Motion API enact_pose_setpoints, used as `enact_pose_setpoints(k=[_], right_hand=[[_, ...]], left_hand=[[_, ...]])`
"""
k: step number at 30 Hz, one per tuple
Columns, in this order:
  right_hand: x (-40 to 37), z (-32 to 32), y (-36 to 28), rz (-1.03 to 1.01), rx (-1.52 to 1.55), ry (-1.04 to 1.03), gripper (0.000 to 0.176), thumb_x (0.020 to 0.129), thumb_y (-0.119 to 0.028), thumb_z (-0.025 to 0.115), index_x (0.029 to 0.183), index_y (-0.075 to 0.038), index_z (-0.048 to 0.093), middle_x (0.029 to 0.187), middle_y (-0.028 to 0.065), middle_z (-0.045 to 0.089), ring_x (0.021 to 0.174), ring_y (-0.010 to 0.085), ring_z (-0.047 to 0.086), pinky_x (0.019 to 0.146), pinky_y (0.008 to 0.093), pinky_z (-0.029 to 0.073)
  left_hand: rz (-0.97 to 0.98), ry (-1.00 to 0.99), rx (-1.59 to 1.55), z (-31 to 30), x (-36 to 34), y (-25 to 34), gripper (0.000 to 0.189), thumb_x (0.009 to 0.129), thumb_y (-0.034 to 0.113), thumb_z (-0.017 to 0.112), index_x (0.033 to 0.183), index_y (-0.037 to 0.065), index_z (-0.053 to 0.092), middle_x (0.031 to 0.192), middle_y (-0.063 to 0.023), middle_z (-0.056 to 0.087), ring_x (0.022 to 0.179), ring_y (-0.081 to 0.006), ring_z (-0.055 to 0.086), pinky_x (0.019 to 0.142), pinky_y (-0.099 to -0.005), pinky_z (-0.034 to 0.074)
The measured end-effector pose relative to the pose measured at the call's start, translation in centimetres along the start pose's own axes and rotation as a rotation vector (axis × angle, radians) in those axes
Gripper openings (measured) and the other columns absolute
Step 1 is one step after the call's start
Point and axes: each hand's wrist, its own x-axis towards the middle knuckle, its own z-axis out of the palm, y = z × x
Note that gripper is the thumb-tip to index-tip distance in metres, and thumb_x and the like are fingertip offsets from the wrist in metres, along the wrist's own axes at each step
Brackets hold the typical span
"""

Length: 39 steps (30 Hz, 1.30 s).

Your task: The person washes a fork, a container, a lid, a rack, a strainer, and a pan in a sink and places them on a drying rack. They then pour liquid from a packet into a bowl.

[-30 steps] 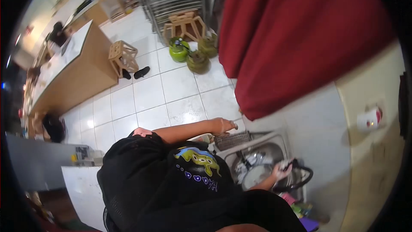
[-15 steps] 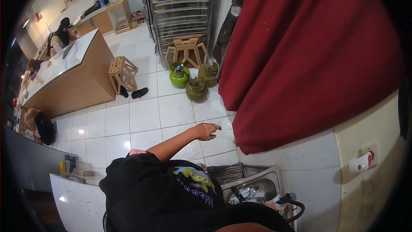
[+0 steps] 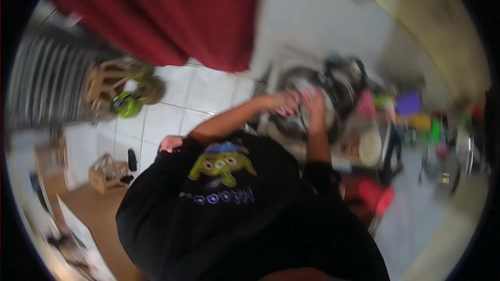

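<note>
My left hand [image 3: 284, 103] reaches over the metal sink [image 3: 276, 125], its fingers apart and pointing right. Close beside it, my right hand [image 3: 314, 103] has its fingers spread and pointing away from me. Neither hand shows a held object; motion blur hides whether they touch each other. Under and around the hands, the sink holds greyish, shiny things too smeared to name. A dark curved hose or tap [image 3: 359, 70] stands at the sink's far right.
A red curtain [image 3: 208, 21] hangs at the far left. Gas cylinders, one a green cylinder [image 3: 126, 105], stand by a rack [image 3: 47, 78]. A folding stool [image 3: 107, 173] is on the floor. Colourful items, including a purple one [image 3: 408, 103], lie right of the sink.
My view has swung to the right, toward the sink. My left hand has moved from above the floor to over the sink, and my right hand has come into view beside it.
</note>
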Motion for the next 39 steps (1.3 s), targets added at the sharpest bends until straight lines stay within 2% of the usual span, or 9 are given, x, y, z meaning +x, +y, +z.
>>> enact_pose_setpoints(k=[3, 5, 7, 10, 18, 25, 29, 34, 39], right_hand=[[2.3, -1.5, 0.1, -0.053, 0.327, 0.121, 0.021, 0.079, -0.022, 0.048, 0.094, -0.007, 0.048, 0.105, 0.0195, 0.052, 0.094, 0.0305, 0.051, 0.083, 0.0397, 0.042], [2.9, -1.4, 0.2, -0.028, 0.36, 0.381, 0.021, 0.079, -0.018, 0.045, 0.087, 0.0, 0.051, 0.093, 0.0181, 0.055, 0.085, 0.0275, 0.054, 0.08, 0.0353, 0.044], [1.4, -3.0, 1.2, 0.02, 0.305, -0.205, 0.031, 0.087, -0.021, 0.036, 0.103, 0.003, 0.046, 0.096, 0.0197, 0.053, 0.083, 0.0254, 0.053, 0.078, 0.0355, 0.046], [-3.8, 0.0, 0.9, -0.073, 0.095, -0.075, 0.029, 0.087, -0.022, 0.038, 0.103, 0.001, 0.047, 0.089, 0.0146, 0.056, 0.079, 0.0244, 0.054, 0.078, 0.0337, 0.045], [-6.7, 1.4, 1.7, -0.936, -1.325, 0.216, 0.056, 0.084, -0.029, 0.051, 0.125, 0.005, 0.036, 0.112, 0.0276, 0.051, 0.107, 0.033, 0.049, 0.091, 0.0383, 0.036], [-1.3, -1.9, 2.1, -0.368, -0.854, 0.301, 0.07, 0.085, -0.052, 0.039, 0.126, 0.004, 0.036, 0.132, 0.027, 0.031, 0.124, 0.0329, 0.029, 0.102, 0.0361, 0.021], [-4.7, -3.4, 0.5, -0.367, -1.239, 0.099, 0.058, 0.085, -0.053, 0.037, 0.106, -0.003, 0.057, 0.098, 0.0203, 0.059, 0.093, 0.032, 0.056, 0.083, 0.0392, 0.04], [-7.8, 0.2, -0.8, -0.347, -1.753, 0.058, 0.026, 0.082, -0.021, 0.044, 0.101, -0.017, 0.061, 0.092, 0.0195, 0.06, 0.087, 0.035, 0.057, 0.074, 0.0441, 0.046], [-4.3, -1.3, 0.7, -0.302, -1.64, -0.06, 0.044, 0.083, -0.036, 0.042, 0.113, -0.007, 0.053, 0.108, 0.0227, 0.053, 0.098, 0.0369, 0.053, 0.084, 0.0417, 0.042]], left_hand=[[-0.434, 0.335, -0.365, 3.7, 6.2, -0.4, 0.047, 0.085, 0.052, 0.038, 0.112, 0.014, 0.047, 0.094, -0.0061, 0.055, 0.087, -0.019, 0.056, 0.075, -0.0391, 0.047], [-0.266, 0.226, -0.494, 4.0, 10.0, -3.0, 0.048, 0.084, 0.053, 0.038, 0.105, 0.013, 0.051, 0.092, -0.0071, 0.057, 0.088, -0.0205, 0.056, 0.074, -0.0389, 0.047], [-0.114, 0.159, -0.632, 4.1, 13.4, -5.0, 0.048, 0.083, 0.053, 0.04, 0.101, 0.011, 0.054, 0.091, -0.008, 0.058, 0.089, -0.0218, 0.057, 0.073, -0.0389, 0.047], [0.007, 0.209, -0.671, 5.6, 16.5, -6.5, 0.046, 0.081, 0.051, 0.043, 0.1, 0.01, 0.054, 0.091, -0.0091, 0.059, 0.088, -0.0235, 0.057, 0.073, -0.0389, 0.046], [0.207, 0.443, -0.343, 5.5, 19.6, -8.1, 0.043, 0.077, 0.046, 0.051, 0.098, 0.008, 0.055, 0.09, -0.0122, 0.06, 0.088, -0.0281, 0.057, 0.073, -0.0391, 0.045], [0.429, 0.643, 0.358, 4.1, 20.7, -10.1, 0.041, 0.074, 0.041, 0.058, 0.096, 0.006, 0.055, 0.09, -0.015, 0.061, 0.088, -0.0321, 0.058, 0.073, -0.0393, 0.045], [0.587, 0.618, 0.787, 1.9, 16.9, -10.1, 0.043, 0.068, 0.031, 0.066, 0.097, 0.002, 0.054, 0.087, -0.0196, 0.061, 0.084, -0.0371, 0.058, 0.074, -0.0419, 0.045], [-0.432, 0.611, 1.362, 2.2, 12.3, -9.5, 0.049, 0.07, 0.034, 0.064, 0.104, 0.0, 0.053, 0.095, -0.0198, 0.061, 0.089, -0.0348, 0.059, 0.078, -0.0427, 0.046], [-0.466, 0.36, 1.509, 3.7, 11.1, -8.1, 0.036, 0.072, 0.031, 0.063, 0.098, 0.006, 0.061, 0.099, -0.0167, 0.061, 0.091, -0.0313, 0.059, 0.077, -0.0407, 0.047]])
